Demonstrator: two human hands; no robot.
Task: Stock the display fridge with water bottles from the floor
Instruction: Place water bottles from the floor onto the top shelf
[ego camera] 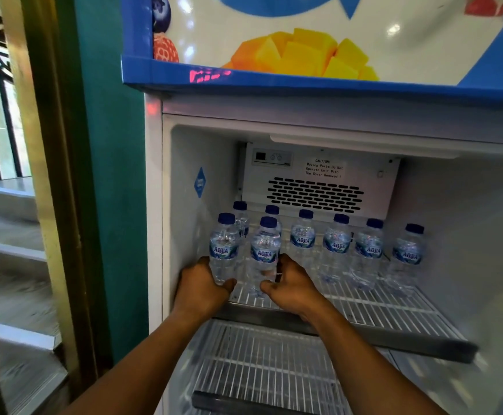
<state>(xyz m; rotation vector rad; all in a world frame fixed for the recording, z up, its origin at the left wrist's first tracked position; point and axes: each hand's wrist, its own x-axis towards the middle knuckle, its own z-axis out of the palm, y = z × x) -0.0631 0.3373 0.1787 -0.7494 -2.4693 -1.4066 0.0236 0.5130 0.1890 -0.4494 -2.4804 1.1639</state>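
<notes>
Water bottles (337, 247) line the fridge's top wire shelf (394, 310) below the vent panel (316, 194). Left hand (202, 284) grips one front bottle (224, 250), right hand (293, 284) grips its neighbour (264, 250).

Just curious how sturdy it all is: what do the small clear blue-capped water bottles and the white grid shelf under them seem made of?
The small clear blue-capped water bottles look like thin glossy plastic: see-through ribbed walls catching highlights. The white grid shelf looks like coated metal wire: thin parallel rods, smooth white finish; whether paint or plastic coating, I cannot tell.
</notes>
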